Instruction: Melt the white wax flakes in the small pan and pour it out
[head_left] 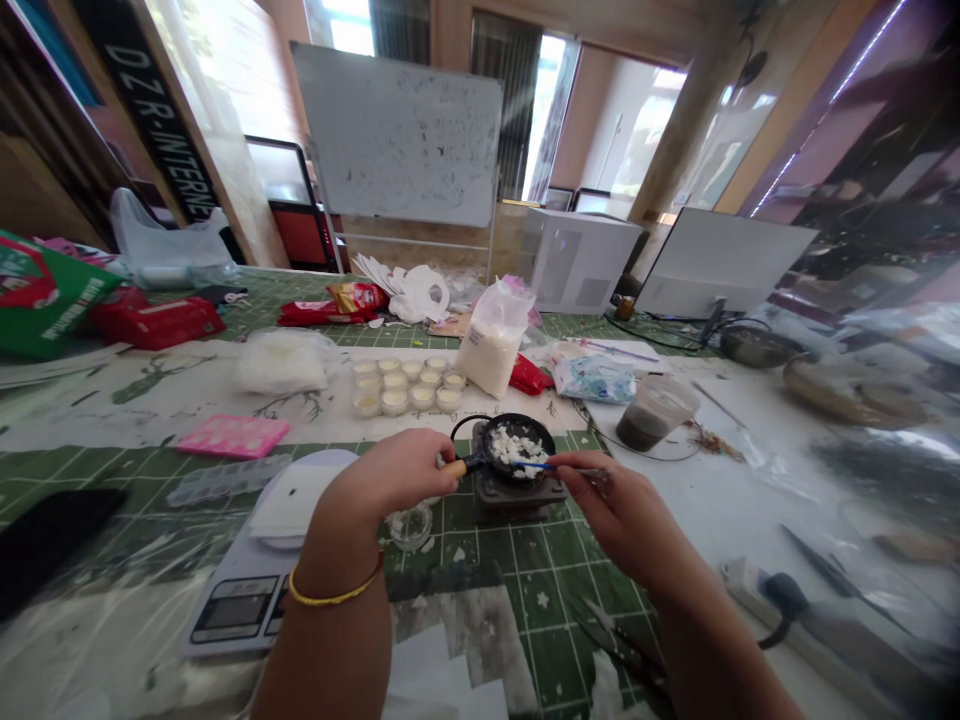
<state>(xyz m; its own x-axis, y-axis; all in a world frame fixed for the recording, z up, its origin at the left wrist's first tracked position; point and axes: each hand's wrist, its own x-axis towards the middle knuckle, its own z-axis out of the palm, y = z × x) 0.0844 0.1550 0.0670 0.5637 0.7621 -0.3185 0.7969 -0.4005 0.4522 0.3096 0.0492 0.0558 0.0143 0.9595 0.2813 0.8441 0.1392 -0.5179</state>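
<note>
Item: small black round frying pan (525, 432), short handle tipped in pale wood, holding crumbly white lumps (517, 450) (wax or soap, perhaps; too small to tell).

Location: pan seated on a compact dark metal burner (517, 497), atop a green gridded cutting mat (517, 600).

Left hand (390, 475): fingers (439, 468) curled shut around the pan's handle (gold bangle (334, 590) at the wrist).

Right hand (622, 520): fingers (577, 472) pinching a thin blue-handled stirrer (536, 465), its tip among the lumps.

Handling: pan probably light, rigid, possibly hot; take by the handle only. Lumps seem soft and fragile. Stirrer slender; hold near its end.

Nearby: clear bag of white granules (491, 340); small round cups of pale filling (405, 385); grey digital kitchen scale (232, 612).
</note>
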